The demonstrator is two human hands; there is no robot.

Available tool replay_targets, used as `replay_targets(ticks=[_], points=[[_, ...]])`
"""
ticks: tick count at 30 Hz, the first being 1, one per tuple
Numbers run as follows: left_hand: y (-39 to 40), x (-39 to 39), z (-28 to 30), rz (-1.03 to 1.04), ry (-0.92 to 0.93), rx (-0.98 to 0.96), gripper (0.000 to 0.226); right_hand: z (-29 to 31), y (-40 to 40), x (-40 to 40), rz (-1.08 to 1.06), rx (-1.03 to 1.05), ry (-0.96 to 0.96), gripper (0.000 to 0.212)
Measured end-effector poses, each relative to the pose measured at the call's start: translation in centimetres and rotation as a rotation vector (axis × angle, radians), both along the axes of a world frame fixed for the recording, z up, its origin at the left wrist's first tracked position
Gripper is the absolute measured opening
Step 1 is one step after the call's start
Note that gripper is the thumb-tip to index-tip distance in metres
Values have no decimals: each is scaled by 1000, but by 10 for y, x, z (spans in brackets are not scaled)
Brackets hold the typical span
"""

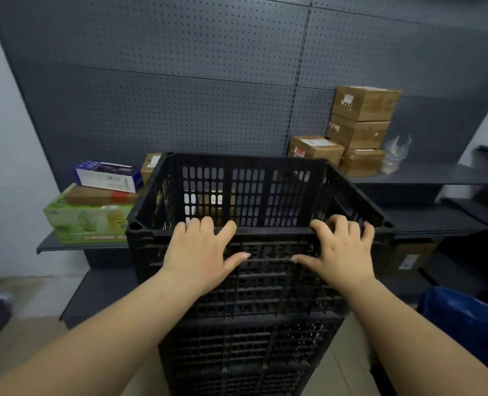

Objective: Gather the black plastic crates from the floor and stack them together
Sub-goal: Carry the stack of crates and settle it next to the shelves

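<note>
A tall stack of black slotted plastic crates rises from the floor right in front of me. The top crate is open upward and looks empty inside. My left hand grips its near rim left of centre, fingers hooked over the edge and thumb on the outer wall. My right hand holds the same rim right of centre in the same way. Both forearms reach in from the bottom corners.
Dark grey pegboard shelving stands behind the stack. Its shelf carries brown cardboard boxes at the right and a green box with smaller boxes on top at the left. A blue bag lies at the lower right.
</note>
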State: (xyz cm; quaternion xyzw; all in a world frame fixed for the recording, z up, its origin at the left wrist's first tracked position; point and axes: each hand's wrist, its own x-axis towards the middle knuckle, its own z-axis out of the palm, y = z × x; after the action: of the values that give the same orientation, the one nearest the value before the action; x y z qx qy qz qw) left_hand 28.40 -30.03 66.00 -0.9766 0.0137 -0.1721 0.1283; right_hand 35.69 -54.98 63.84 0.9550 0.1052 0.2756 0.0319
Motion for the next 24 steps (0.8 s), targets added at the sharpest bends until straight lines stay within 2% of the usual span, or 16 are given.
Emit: replay_targets(ticks=[4, 8, 14, 24], points=[[-5, 11, -4, 77, -58, -17, 75, 5, 8, 38, 58, -43, 92, 83], [-5, 23, -14, 123, -135, -25, 73, 4, 15, 67, 129, -24, 93, 85], [3, 30, -22, 98, -237, -57, 62, -11, 14, 77, 217, -3, -58, 82], [-29, 43, -19, 371, -296, -77, 66, -20, 1, 116, 448, 74, -192, 75]])
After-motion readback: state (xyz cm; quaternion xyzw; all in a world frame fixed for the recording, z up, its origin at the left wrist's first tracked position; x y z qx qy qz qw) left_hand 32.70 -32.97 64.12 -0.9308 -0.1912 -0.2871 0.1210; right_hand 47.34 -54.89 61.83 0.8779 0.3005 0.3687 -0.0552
